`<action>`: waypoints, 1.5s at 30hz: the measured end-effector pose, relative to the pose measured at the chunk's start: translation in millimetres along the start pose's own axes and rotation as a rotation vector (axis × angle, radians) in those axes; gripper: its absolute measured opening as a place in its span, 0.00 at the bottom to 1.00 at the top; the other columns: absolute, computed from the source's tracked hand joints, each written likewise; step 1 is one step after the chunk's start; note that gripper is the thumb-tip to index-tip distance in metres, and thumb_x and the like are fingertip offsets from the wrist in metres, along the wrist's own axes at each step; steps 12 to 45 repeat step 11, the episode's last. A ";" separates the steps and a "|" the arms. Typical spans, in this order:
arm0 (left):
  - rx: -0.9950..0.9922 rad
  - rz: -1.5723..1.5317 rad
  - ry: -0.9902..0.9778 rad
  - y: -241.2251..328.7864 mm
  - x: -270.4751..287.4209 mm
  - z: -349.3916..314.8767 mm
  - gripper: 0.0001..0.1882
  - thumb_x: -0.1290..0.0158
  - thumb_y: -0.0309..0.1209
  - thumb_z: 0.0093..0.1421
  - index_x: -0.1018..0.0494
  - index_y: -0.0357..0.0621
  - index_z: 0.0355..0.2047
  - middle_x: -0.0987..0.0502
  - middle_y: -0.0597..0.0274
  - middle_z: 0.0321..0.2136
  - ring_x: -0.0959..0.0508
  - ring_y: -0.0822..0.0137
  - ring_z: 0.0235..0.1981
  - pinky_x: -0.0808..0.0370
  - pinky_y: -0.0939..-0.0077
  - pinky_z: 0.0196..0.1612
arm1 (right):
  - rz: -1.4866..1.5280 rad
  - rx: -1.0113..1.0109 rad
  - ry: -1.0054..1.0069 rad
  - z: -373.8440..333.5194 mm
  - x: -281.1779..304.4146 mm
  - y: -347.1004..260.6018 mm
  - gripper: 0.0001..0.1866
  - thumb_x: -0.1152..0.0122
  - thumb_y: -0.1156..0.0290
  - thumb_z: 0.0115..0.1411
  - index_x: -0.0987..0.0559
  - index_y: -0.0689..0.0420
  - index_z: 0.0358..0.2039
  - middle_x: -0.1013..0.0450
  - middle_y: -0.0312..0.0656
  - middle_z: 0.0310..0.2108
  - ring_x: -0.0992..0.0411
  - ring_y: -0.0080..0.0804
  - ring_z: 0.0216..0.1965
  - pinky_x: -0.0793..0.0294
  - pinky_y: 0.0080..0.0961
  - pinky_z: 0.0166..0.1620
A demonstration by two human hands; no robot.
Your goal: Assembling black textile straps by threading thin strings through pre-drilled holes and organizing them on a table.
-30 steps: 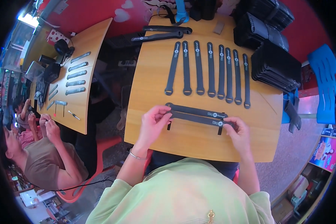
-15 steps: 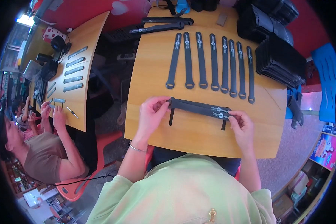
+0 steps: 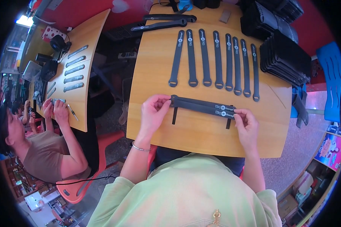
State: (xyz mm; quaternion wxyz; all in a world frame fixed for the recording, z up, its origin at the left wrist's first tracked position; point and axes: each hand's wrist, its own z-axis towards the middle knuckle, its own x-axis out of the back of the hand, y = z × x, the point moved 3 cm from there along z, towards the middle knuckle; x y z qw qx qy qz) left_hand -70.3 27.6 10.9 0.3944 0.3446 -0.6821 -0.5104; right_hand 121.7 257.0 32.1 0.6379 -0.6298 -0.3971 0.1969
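Two long black straps (image 3: pixel 201 106), lapped one over the other with pale printing near their right ends, lie crosswise in front of me. My left hand (image 3: pixel 154 110) pinches their left end between thumb and fingertips. At the printed end, my right hand (image 3: pixel 247 124) has its fingers closed on the straps too. Beneath them, two short narrow black strips (image 3: pixel 174 116) point toward me, one near each end. Beyond my hands, several similar black straps (image 3: pixel 204 60) are laid out in a row, slotted ends toward me.
More straps (image 3: pixel 163 25) lie at the table's far left. Stacked black folded goods (image 3: pixel 284 60) stand at the far right, near a blue plastic chair (image 3: pixel 330 81). At a second table (image 3: pixel 91 45) on the left, a person (image 3: pixel 45 151) handles similar strips.
Both hands keep their grip on the straps, with only a slight shift. The whole view has moved a little. The person on the left has moved their hands slightly.
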 end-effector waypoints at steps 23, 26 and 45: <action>-0.008 0.020 -0.001 1.3 -1.4 3.4 0.05 0.46 0.18 0.54 0.26 0.34 0.32 0.25 0.69 0.22 0.30 0.84 0.22 0.33 0.91 0.26 | 0.022 -0.012 0.012 0.8 -0.1 2.2 0.05 0.44 0.81 0.56 0.28 0.61 0.34 0.32 0.30 0.23 0.36 0.12 0.24 0.37 0.10 0.27; -0.008 0.020 -0.001 1.3 -1.4 3.4 0.05 0.46 0.18 0.54 0.26 0.34 0.32 0.25 0.69 0.22 0.30 0.84 0.22 0.33 0.91 0.26 | 0.022 -0.012 0.012 0.8 -0.1 2.2 0.05 0.44 0.81 0.56 0.28 0.61 0.34 0.32 0.30 0.23 0.36 0.12 0.24 0.37 0.10 0.27; -0.008 0.020 -0.001 1.3 -1.4 3.4 0.05 0.46 0.18 0.54 0.26 0.34 0.32 0.25 0.69 0.22 0.30 0.84 0.22 0.33 0.91 0.26 | 0.022 -0.012 0.012 0.8 -0.1 2.2 0.05 0.44 0.81 0.56 0.28 0.61 0.34 0.32 0.30 0.23 0.36 0.12 0.24 0.37 0.10 0.27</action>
